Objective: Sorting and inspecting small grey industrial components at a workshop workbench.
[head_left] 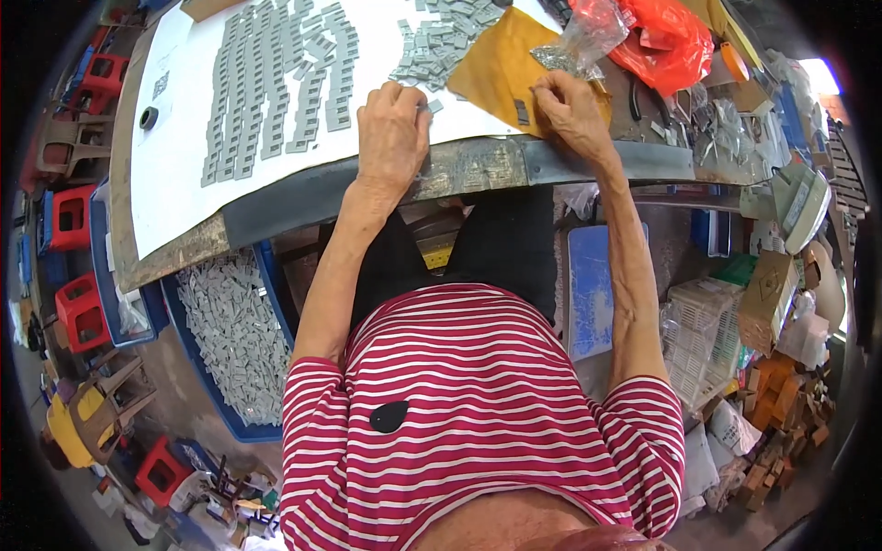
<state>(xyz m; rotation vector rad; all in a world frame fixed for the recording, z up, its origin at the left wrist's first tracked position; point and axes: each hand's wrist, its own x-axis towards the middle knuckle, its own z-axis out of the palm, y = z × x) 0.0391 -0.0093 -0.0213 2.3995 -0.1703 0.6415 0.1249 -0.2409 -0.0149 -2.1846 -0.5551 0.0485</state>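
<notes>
One piece [522,112] beside right hand [571,112]

Gray parts [277,96] on white-sheeted table [469,167]

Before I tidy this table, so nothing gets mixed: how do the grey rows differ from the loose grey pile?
The grey rows mostly run in long lines; the loose grey pile is jumbled. The rows lie left of the left hand; the pile lies beyond it, beside the yellow-brown cloth. Both consist of small grey pieces on the white sheet.
</notes>
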